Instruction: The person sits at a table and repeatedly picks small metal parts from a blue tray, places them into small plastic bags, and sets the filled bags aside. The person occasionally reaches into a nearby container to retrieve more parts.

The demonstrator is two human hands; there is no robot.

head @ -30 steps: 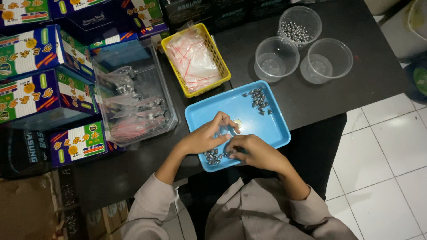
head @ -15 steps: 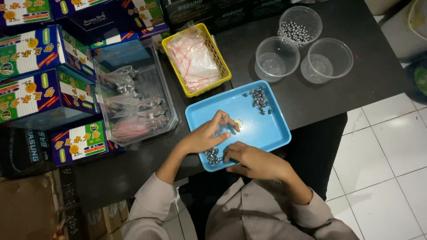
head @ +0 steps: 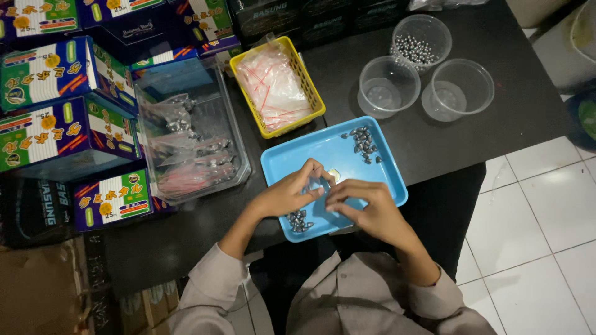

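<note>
Blue plastic forms the shallow tray (head: pixel 379 164) at the near edge of the dark table (head: pixel 434 136), and both hands work over its middle. The left hand (head: pixel 288 195) curls its fingers inward toward the right hand (head: pixel 366 208), whose fingers bend the same way, so the fingertips of the two nearly meet. Something small seems to be pinched between them, possibly a little clear bag, but the view is too coarse to tell what it is or which hand has it. Just below the left hand, in the tray's near corner, lies a small heap of grey metal pieces (head: pixel 298 220); a second cluster of the same pieces (head: pixel 363 144) sits in the far corner, well apart from the hands.

Beyond the tray stands a yellow basket (head: pixel 313 93) filled with small clear bags with red strips. To its left is a clear plastic bin (head: pixel 239 155) holding filled bags. Farther left, colourful printed boxes (head: pixel 62 124) are stacked. To the right of the basket stand three clear round tubs: two empty ones (head: pixel 388 87) side by side, and behind them one holding small metal balls (head: pixel 422 40).
</note>
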